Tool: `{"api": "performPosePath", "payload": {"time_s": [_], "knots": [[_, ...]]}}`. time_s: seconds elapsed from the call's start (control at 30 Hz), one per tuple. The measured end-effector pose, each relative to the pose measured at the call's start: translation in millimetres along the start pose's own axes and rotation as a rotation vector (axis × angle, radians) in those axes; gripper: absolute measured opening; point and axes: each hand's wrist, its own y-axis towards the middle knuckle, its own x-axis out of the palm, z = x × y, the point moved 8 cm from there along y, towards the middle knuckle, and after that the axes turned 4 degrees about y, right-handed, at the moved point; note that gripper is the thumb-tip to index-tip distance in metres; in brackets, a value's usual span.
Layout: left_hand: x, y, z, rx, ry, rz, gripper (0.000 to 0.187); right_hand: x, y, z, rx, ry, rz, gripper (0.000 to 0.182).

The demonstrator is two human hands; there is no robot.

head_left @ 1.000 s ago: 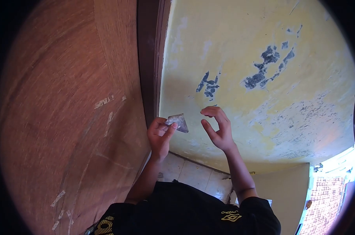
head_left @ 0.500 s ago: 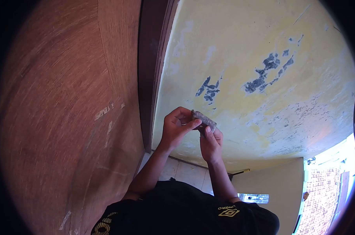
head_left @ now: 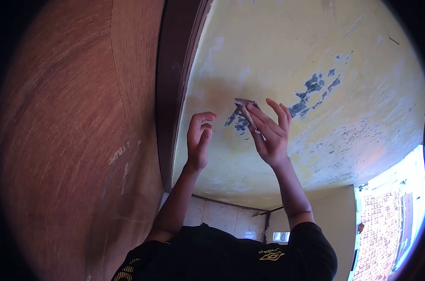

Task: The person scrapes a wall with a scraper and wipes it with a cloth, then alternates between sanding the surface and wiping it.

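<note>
Raised higher against the wall (head_left: 268, 37) than half a second earlier, a folded sheet (head_left: 244, 108) that both hands gripped together is now held by the right hand (head_left: 273, 136) alone, while the left hand (head_left: 199, 143) has drawn away toward the door frame (head_left: 178, 70). Pinched between thumb and fingers, the greyish sheet stands tilted in front of a dark patch (head_left: 241, 127) where the pale yellow paint has come off; whether it touches the wall cannot be told. Two of the right hand's fingers are lifted clear of it, spread upward. Empty, the left hand hangs apart from the sheet with its fingers loosely curled and its thumb free. Upper right of the hands, a larger bare patch (head_left: 314, 84) breaks the paint. Reddish-brown wood panelling (head_left: 67, 117) fills the left side, beside the dark frame. Below, the person wears a black shirt (head_left: 212, 253) with a yellow logo (head_left: 272, 255) on it, and pale floor tiles (head_left: 219, 218) show past it. Bright daylight falls on brickwork (head_left: 379, 234) at lower right.
</note>
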Motion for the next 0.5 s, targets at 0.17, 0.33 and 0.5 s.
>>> {"api": "performPosePath", "payload": {"time_s": [0.17, 0.33, 0.5], "knots": [[3.1, 19.8, 14.8, 0.503, 0.606, 0.024, 0.065, -11.3, 86.5, 36.1, -0.3, -0.593, 0.045, 0.039], [16.9, 34.5, 1.9, 0.611, 0.697, 0.048, 0.075, 32.5, 70.8, 35.7, -0.701, -0.567, -0.232, 0.033], [10.7, 46.9, -34.6, 0.734, 0.714, 0.068, 0.091, 29.8, 72.8, 38.9, -0.594, -0.604, -0.111, 0.034]]}}
